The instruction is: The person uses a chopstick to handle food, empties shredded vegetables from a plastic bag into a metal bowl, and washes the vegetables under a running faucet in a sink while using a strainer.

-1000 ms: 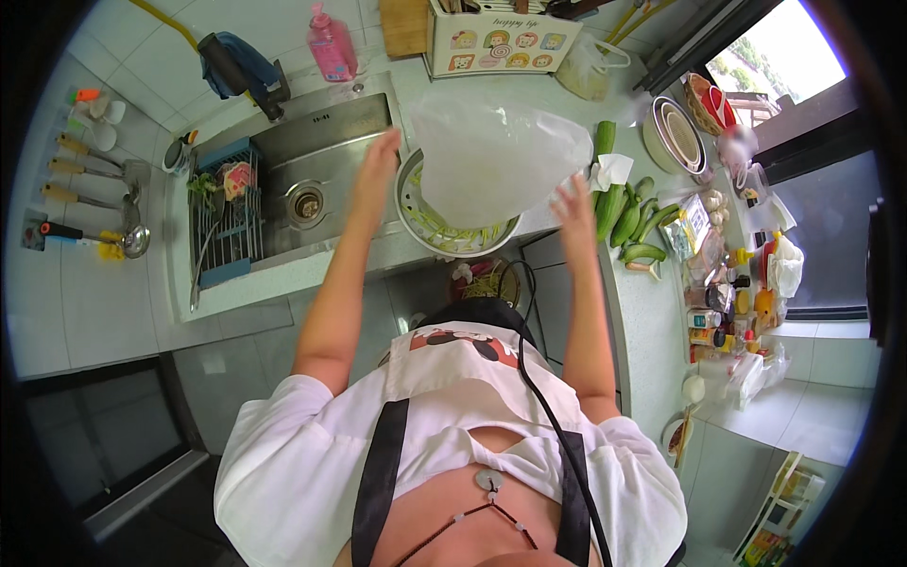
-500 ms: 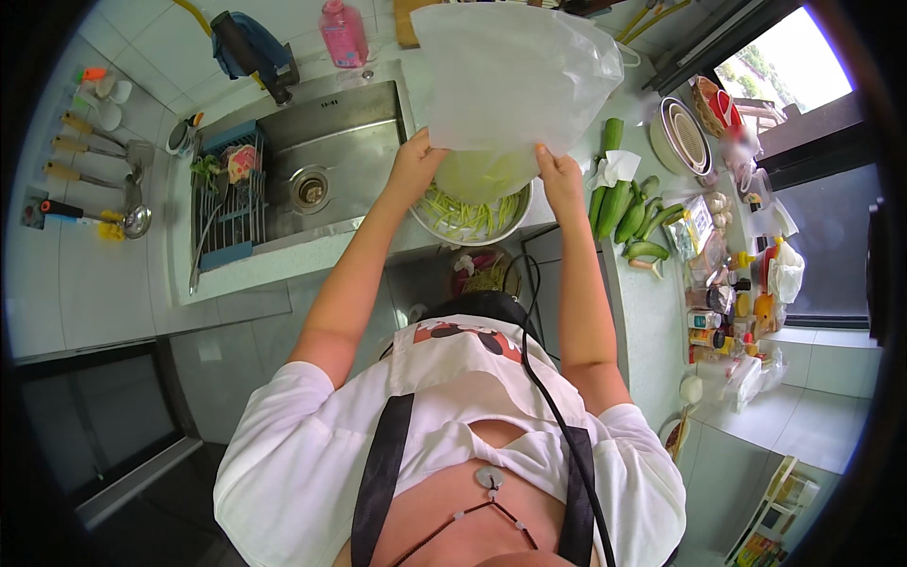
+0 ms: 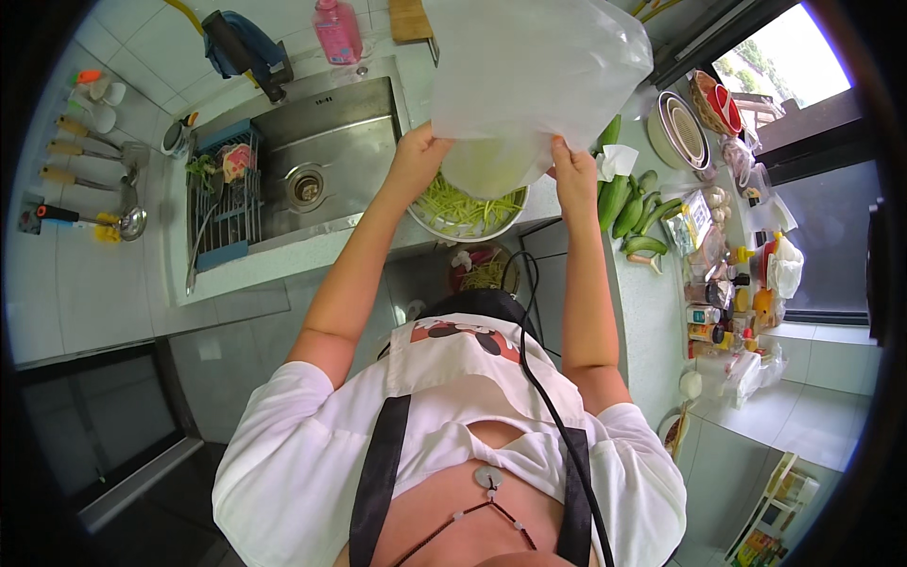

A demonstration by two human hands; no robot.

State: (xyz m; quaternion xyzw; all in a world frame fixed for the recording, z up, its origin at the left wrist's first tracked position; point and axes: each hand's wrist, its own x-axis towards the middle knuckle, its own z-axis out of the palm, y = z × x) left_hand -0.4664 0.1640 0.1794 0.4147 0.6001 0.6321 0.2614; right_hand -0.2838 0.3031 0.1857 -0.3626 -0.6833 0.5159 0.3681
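A translucent white plastic bag (image 3: 534, 80) is stretched between my two hands. My left hand (image 3: 419, 163) pinches its near left edge, and my right hand (image 3: 573, 170) grips the near right edge between thumb and fingers. Under the bag stands a round metal bowl (image 3: 470, 239) of pale green vegetable shreds (image 3: 458, 210). The sagging near part of the bag covers the bowl's far side, where some green shows through. Whether anything lies inside the bag, I cannot tell.
A steel sink (image 3: 331, 132) with a dish rack (image 3: 227, 213) is on the left. Cucumbers or similar green vegetables (image 3: 614, 198) and a crumpled tissue (image 3: 617, 162) lie right of my right hand. Beyond are stacked bowls (image 3: 675, 132) and several seasoning bottles (image 3: 704, 317). A pink bottle (image 3: 337, 33) stands behind the sink.
The bag has shifted right and a little away from me, with its far end billowing wider. My right hand has moved slightly right. Both hands keep hold of it.
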